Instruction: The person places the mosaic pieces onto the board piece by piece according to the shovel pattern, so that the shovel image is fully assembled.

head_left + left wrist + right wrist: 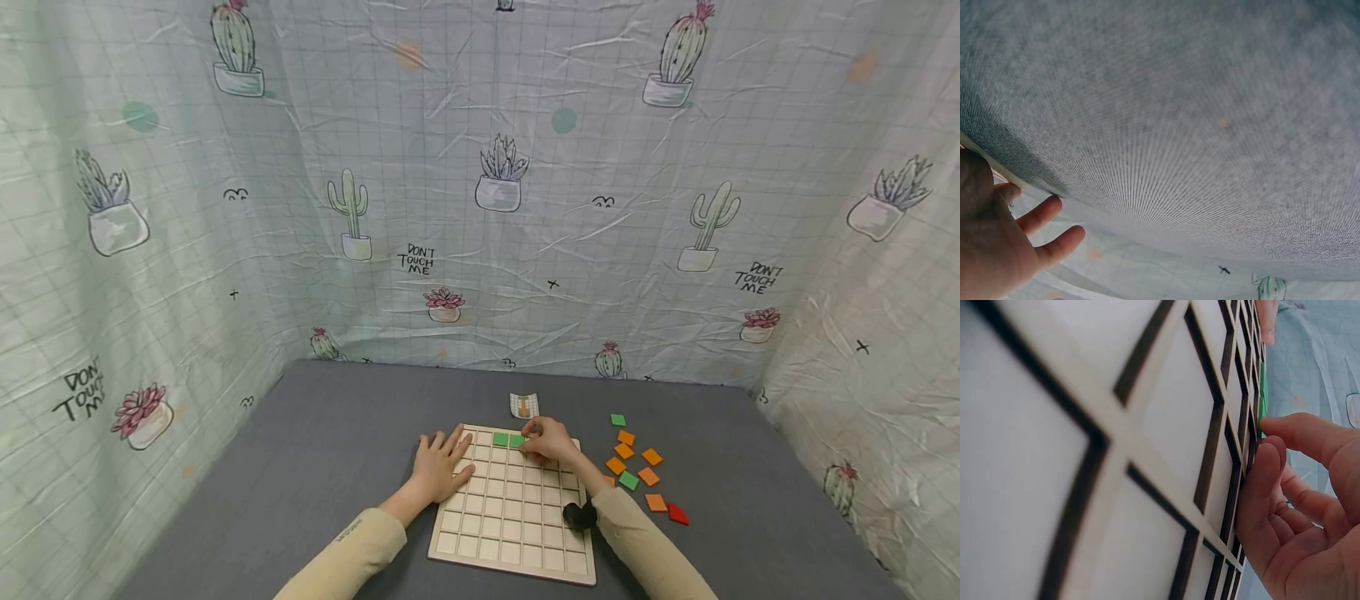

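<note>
A pale wooden grid board (512, 577) lies on the grey table. Spread across its upper left edge is my left hand (437, 467), steadying fingers resting on the wood; the left wrist view catches the same hand (994, 240) with fingers apart. Two green square tiles sit side by side in the top row. My right hand (551, 440) pinches the right green tile (517, 441) at its edge, beside the left green tile (500, 439). Up close in the right wrist view, the right hand (1304, 512) has its index fingertip on the green edge, thumb tip just below.
Right of the board lie several loose orange tiles (648, 476), two green ones, such as a green tile (628, 480), and a red piece with a curved edge (678, 513). A small printed pattern card (523, 406) lies behind the board. A cactus-print curtain (465, 333) surrounds the table.
</note>
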### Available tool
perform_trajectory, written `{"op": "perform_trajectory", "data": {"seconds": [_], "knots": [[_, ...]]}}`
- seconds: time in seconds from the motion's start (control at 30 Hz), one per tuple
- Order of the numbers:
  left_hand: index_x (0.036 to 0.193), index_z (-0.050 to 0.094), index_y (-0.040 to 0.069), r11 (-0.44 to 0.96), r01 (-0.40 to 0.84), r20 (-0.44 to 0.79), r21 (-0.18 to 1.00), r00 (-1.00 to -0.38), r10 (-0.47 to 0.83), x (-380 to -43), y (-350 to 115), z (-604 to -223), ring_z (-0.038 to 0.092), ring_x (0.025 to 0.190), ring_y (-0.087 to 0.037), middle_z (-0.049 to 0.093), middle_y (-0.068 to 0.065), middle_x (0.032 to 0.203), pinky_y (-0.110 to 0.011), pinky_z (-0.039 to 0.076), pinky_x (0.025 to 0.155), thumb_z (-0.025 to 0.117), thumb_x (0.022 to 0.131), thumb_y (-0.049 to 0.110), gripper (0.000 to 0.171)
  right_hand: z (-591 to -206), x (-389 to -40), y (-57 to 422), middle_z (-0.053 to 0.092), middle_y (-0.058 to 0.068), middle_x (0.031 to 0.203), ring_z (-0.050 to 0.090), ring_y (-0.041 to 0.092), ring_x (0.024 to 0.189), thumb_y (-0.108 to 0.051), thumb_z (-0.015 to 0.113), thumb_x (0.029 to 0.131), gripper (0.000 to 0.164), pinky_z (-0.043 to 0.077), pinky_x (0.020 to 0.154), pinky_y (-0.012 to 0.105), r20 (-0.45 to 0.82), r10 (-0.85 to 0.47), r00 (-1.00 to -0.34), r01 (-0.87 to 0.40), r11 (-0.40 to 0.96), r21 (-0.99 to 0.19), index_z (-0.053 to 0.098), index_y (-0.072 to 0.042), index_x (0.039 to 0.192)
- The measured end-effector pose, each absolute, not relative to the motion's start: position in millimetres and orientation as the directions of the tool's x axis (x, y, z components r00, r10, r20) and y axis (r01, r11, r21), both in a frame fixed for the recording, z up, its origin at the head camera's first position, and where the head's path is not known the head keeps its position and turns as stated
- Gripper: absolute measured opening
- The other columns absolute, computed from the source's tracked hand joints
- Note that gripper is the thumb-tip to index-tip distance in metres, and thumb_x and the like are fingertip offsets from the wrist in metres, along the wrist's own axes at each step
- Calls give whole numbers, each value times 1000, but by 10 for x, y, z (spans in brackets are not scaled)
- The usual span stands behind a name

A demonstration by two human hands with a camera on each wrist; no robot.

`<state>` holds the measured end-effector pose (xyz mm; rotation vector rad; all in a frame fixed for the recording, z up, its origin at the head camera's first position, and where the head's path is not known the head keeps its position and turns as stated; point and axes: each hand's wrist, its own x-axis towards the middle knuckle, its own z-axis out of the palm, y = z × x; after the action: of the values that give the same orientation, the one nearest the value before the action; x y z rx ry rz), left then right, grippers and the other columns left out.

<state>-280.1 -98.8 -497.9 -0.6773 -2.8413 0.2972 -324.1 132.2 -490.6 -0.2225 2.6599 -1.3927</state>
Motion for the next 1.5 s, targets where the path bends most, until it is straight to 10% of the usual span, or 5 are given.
{"op": "perform_trajectory", "data": {"seconds": [1.5], "knots": [[139, 34, 21, 875, 424, 135, -234, -877, 461, -2801, -993, -4954, 42, 120, -29, 34, -3, 144, -52, 33, 90, 33, 92, 51, 56, -4785, -2950, 2151, 61, 24, 78, 59, 23, 63, -12, 60, 85, 29, 49, 54, 34, 11, -340, -940, -177, 460, -870, 54, 6, 107]]}}
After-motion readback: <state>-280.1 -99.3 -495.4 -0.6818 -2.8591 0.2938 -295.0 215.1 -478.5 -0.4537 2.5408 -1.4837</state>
